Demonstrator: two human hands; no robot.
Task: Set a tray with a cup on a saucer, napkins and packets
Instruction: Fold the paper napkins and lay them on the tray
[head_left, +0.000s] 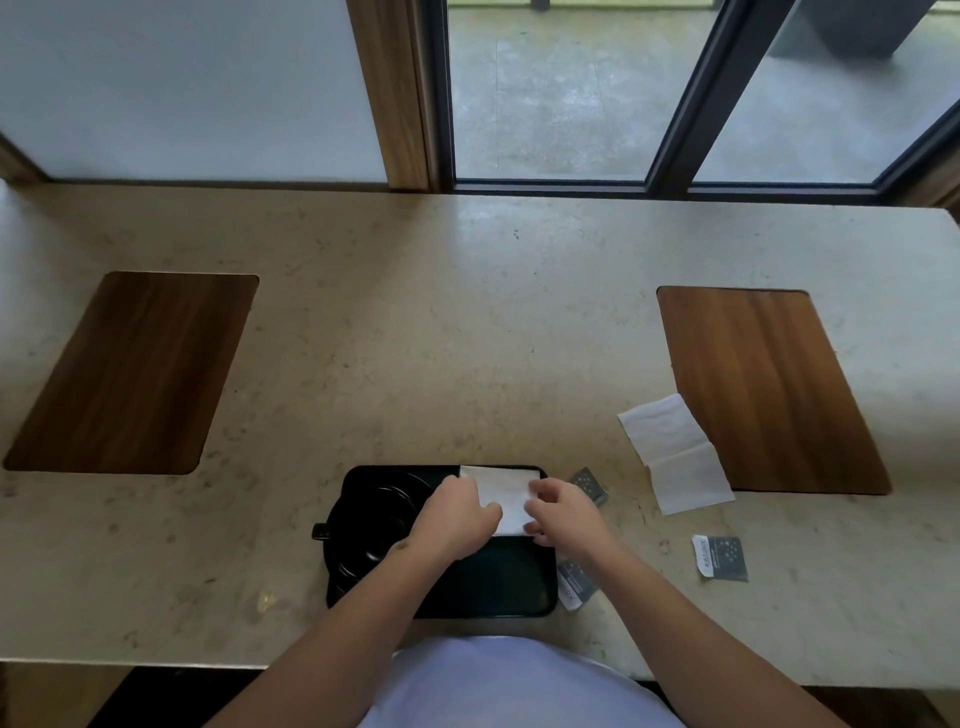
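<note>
- While both hands work over the far right corner of the one black tray (498, 587), a white napkin (501, 493) lies there beneath them.
- The left hand (460, 517) has its fingers curled down onto the napkin's left edge; the right hand (563, 512) pinches its right edge.
- One black cup (363, 525) sits on its saucer (337, 569) in the tray's left half, handle pointing left.
- A second napkin (675, 452), unfolded, lies on the stone counter (415, 338), well to the right, overlapping one of two wood inlays (769, 389).
- Three dark packets wait on the counter: one (589, 484) just beside the tray's far corner, one (575, 584) touching its right rim, one (721, 557) farther right.
</note>
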